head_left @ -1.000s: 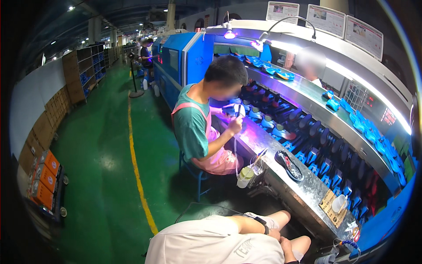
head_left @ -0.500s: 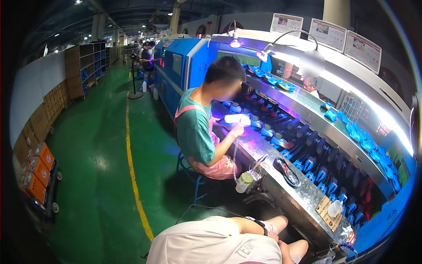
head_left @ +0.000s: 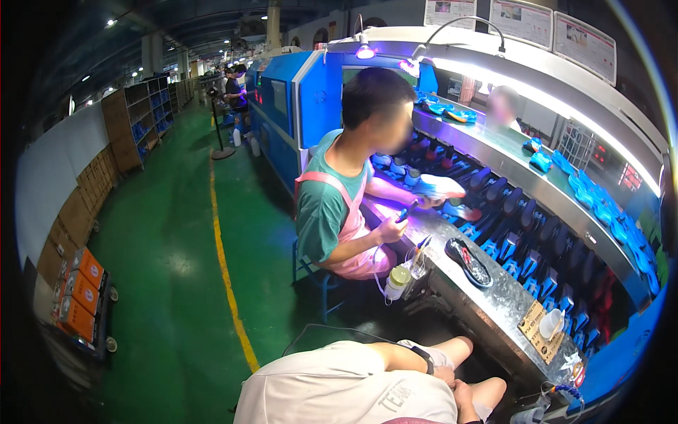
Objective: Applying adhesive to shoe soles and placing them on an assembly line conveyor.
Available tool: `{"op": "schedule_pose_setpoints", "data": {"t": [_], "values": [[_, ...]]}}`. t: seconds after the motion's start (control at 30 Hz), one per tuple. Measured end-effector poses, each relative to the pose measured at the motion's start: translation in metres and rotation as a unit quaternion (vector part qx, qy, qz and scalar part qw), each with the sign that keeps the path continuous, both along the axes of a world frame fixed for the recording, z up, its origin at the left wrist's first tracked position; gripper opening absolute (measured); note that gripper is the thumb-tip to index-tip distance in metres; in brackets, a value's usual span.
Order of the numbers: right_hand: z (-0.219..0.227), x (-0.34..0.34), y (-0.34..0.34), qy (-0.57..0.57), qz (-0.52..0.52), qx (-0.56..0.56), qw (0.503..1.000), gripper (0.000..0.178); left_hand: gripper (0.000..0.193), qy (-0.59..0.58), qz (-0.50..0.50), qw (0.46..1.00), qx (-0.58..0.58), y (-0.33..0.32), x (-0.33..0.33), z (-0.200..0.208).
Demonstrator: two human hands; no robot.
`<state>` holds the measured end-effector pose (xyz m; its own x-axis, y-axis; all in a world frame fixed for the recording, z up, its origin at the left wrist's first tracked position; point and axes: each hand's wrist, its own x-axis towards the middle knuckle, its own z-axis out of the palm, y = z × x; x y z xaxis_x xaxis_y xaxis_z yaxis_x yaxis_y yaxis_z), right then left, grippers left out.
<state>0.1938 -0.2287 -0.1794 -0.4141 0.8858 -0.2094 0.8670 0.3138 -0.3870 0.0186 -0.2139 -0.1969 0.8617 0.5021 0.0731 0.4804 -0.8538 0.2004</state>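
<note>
My left hand (head_left: 444,376), with a dark band on its wrist, rests in my lap between my bare knees. Right beside it lies my right hand (head_left: 462,393), close enough that the two seem to touch. Their fingers are too small and tucked in to make out, and no object shows in either. Nearest to them is the metal bench (head_left: 487,311) along the machine. On it lie a black shoe sole (head_left: 468,262) and, nearer me, a brown cardboard piece (head_left: 537,337) bearing a white cup (head_left: 551,324).
A seated co-worker (head_left: 328,205) in a pink apron holds a pale shoe (head_left: 438,187) and a dark handheld tool (head_left: 405,212). A lidded jar (head_left: 398,279) hangs at the bench side. Blue shoe parts (head_left: 586,194) line the conveyor. Orange boxes (head_left: 79,300) sit on a trolley.
The co-worker has moved the pale shoe rightward, toward the machine, and drawn the tool back from it. My hands stay in my lap; the view has shifted slightly.
</note>
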Motion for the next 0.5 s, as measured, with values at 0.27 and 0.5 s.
{"op": "schedule_pose_setpoints", "data": {"t": [0.27,0.5], "values": [[-0.008,0.003,0.01,0.13,-0.049,-0.013,0.99,0.019,0.019,-0.03,0.087,0.994,-0.065,0.005,0.001,-0.007],[-0.01,0.005,0.013,0.147,-0.05,-0.027,0.988,0.022,0.02,-0.043,0.093,0.99,-0.098,0.006,-0.003,-0.001]]}}
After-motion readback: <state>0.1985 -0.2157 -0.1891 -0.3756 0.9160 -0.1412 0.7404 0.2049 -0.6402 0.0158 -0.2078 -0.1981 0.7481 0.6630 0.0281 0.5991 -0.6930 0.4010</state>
